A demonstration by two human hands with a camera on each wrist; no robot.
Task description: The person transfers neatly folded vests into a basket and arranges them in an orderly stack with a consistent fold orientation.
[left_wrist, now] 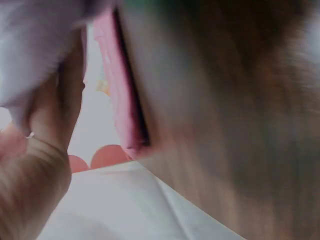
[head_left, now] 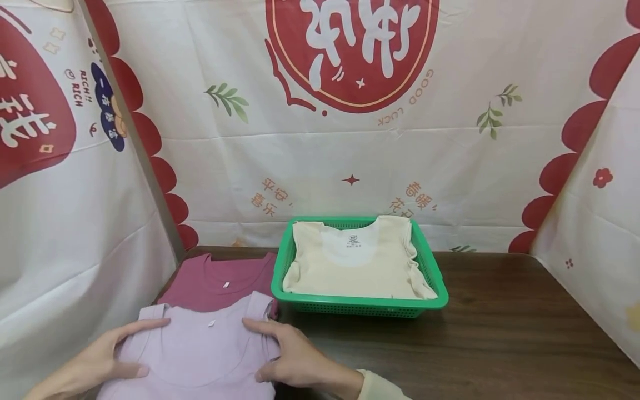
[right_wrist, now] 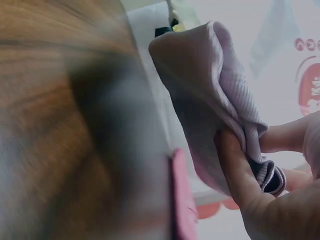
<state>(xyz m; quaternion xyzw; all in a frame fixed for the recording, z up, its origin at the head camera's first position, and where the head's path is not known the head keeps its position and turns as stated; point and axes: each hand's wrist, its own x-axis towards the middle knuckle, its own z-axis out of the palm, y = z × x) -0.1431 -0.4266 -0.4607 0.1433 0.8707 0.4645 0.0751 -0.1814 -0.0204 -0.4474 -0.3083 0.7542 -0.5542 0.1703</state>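
A folded lilac top (head_left: 200, 350) with a scooped neck and a small white tag is held up between both hands. My left hand (head_left: 102, 358) grips its left side, thumb on top. On its right side my right hand (head_left: 295, 353) grips the cloth; in the right wrist view, fingers (right_wrist: 235, 165) show under the folded lilac edge (right_wrist: 220, 85). The left wrist view, partly blurred, shows the left hand (left_wrist: 50, 120) beneath the cloth. Behind and partly covered by the lilac top in the head view, a folded magenta top (head_left: 215, 280) lies on the table.
A green plastic basket (head_left: 360, 304) stands at the table's back middle, with a folded cream top (head_left: 350, 272) inside. The dark wooden table (head_left: 500, 322) extends right of it. White printed cloth (head_left: 350, 144) hangs behind and at both sides.
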